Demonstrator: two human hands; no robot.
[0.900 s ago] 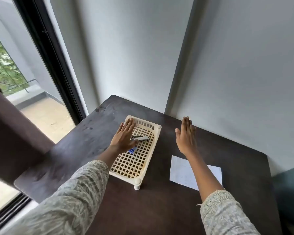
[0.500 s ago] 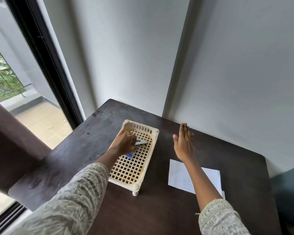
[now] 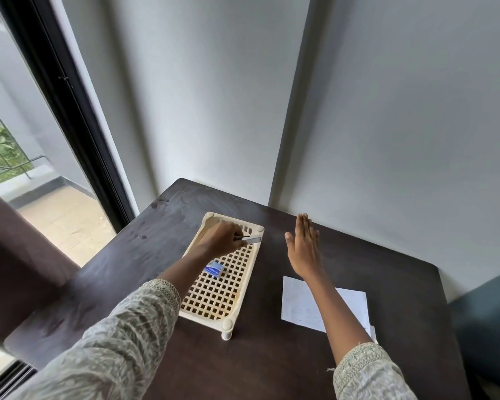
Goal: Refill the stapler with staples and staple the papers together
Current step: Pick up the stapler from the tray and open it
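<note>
Left hand (image 3: 218,239) is closing on the stapler (image 3: 250,239) at 12 o'clock in the lattice tray (image 3: 211,314); right hand (image 3: 302,251) is hovering flat, fingers spread, holding nothing, w/ papers (image 3: 298,306) lying at its 6 o'clock on the desk (image 3: 272,365). Step: fetching the stapler. Next prob. needs lifting it clear, then taking the blue staple box (image 3: 214,269) at the tray's 9 o'clock.

A tray (image 3: 244,293) sits on the tabletop (image 3: 272,365). A stapler (image 3: 250,239) is at its far end, and a small box (image 3: 214,269) lies inside it. The papers (image 3: 298,304) lie to the right of the tray.
</note>
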